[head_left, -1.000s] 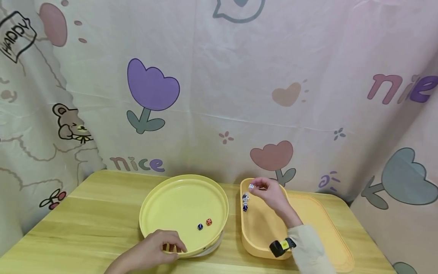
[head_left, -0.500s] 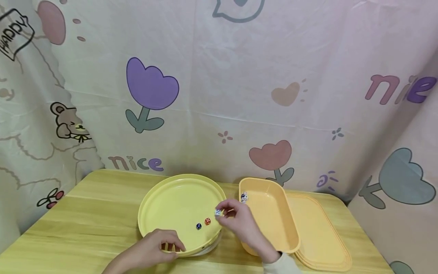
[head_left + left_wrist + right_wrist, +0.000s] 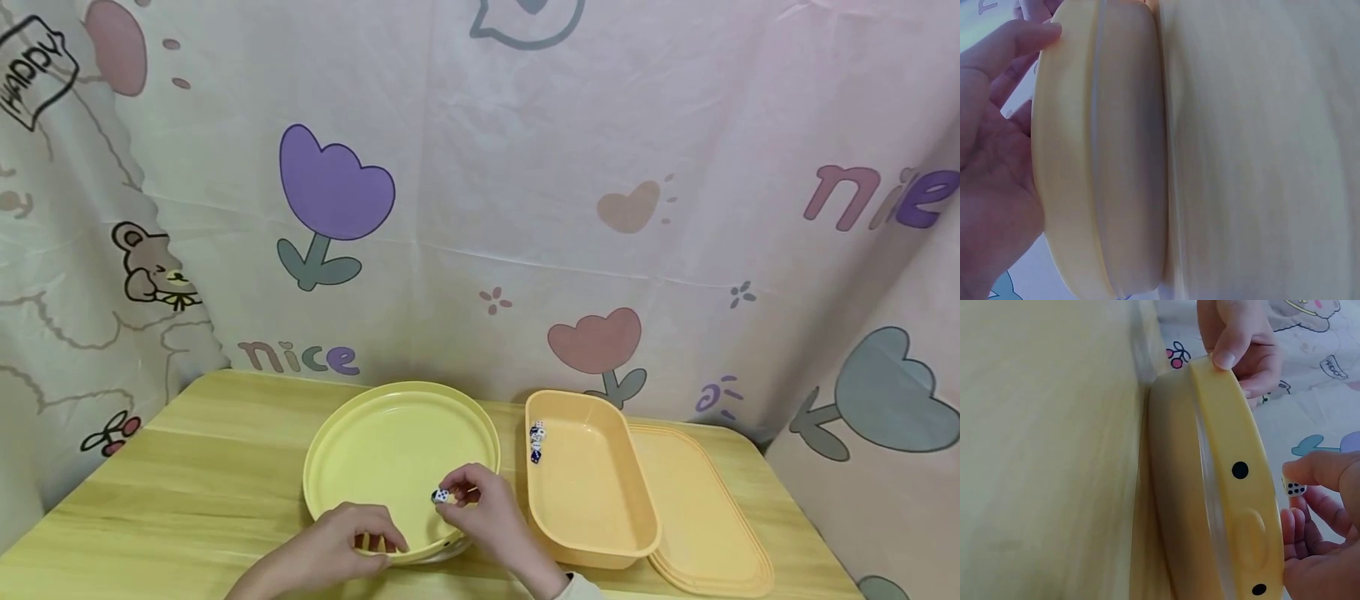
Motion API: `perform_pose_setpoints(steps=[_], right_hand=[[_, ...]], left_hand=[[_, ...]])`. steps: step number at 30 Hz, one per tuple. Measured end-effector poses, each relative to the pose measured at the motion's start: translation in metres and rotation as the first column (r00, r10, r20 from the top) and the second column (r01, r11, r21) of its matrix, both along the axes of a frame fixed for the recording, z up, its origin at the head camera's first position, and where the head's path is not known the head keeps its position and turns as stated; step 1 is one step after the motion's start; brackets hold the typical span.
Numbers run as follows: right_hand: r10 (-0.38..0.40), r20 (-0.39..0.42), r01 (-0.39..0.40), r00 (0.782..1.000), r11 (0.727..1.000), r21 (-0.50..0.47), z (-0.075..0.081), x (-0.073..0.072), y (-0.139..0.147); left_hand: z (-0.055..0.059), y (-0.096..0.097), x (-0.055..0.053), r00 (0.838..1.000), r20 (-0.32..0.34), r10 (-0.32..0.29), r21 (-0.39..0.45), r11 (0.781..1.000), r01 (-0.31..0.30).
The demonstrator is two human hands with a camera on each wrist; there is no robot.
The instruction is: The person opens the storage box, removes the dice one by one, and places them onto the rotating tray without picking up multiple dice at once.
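My right hand [image 3: 486,512] pinches a white die [image 3: 442,495] with black dots between thumb and fingertips, over the near right part of a shallow round yellow tray [image 3: 382,446]. A sliver of a dark blue die shows right behind the white one in the head view. The red die in the tray is hidden by my right hand. At the near edge, my left hand [image 3: 345,540] holds the tray's rim, its thumb [image 3: 1044,36] on the outer wall and the other fingers over the inside. In the right wrist view the white die [image 3: 1294,487] shows beside the rim.
Just right of the tray stands an orange rectangular box [image 3: 592,475], with several white and dark blue dice [image 3: 537,435] along its left wall. A flat orange lid [image 3: 708,508] lies to its right on the wooden table [image 3: 150,500]. A printed curtain [image 3: 450,167] hangs behind.
My right hand has carried the white die from the box leftward to over the tray, beside the blue die. My left hand stays at the rim.
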State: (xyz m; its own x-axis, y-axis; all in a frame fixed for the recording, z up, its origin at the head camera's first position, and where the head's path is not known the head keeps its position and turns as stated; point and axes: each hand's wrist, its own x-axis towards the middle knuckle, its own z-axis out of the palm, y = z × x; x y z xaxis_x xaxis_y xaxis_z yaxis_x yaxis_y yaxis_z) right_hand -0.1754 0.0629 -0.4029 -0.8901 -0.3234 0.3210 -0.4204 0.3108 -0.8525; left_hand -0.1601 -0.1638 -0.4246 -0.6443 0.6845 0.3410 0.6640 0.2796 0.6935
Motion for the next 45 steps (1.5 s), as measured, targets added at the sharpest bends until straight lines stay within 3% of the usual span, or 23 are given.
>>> perform_pose_setpoints(steps=[8, 17, 22, 27, 32, 37, 41, 45], right_hand=[[-0.016, -0.013, 0.016, 1.000, 1.000, 0.005, 0.028, 0.015, -0.003], [-0.013, -0.055, 0.014, 0.998, 1.000, 0.004, 0.027, 0.016, -0.003], [-0.004, -0.066, 0.004, 0.998, 1.000, 0.001, 0.029, 0.018, -0.004], [0.016, -0.024, -0.016, 1.000, 1.000, 0.012, 0.033, 0.017, -0.001], [0.039, -0.041, -0.037, 0.998, 0.998, 0.042, 0.037, 0.003, 0.012], [0.042, -0.101, -0.027, 0.994, 0.989, 0.143, 0.070, -0.011, 0.028], [-0.012, -0.145, 0.036, 0.989, 0.985, 0.169, 0.099, -0.031, 0.039], [-0.117, -0.150, 0.138, 0.982, 0.981, 0.134, 0.108, -0.061, 0.053]], left_hand=[[0.002, 0.000, -0.001, 0.999, 0.044, 0.006, -0.008, 1.000, -0.006], [0.001, 0.001, -0.001, 1.000, -0.006, 0.004, -0.006, 1.000, -0.004], [0.001, -0.002, -0.001, 0.999, 0.030, -0.023, 0.010, 1.000, 0.023], [0.002, -0.002, -0.001, 0.997, 0.064, -0.035, 0.015, 0.999, 0.034], [0.002, 0.001, -0.003, 0.996, 0.073, -0.043, 0.004, 0.999, 0.043], [0.002, 0.001, -0.002, 0.999, 0.045, -0.022, 0.003, 1.000, 0.022], [0.002, 0.000, -0.003, 1.000, 0.002, -0.008, -0.001, 1.000, 0.008], [0.000, 0.001, -0.002, 1.000, -0.004, -0.012, -0.003, 1.000, 0.012]])
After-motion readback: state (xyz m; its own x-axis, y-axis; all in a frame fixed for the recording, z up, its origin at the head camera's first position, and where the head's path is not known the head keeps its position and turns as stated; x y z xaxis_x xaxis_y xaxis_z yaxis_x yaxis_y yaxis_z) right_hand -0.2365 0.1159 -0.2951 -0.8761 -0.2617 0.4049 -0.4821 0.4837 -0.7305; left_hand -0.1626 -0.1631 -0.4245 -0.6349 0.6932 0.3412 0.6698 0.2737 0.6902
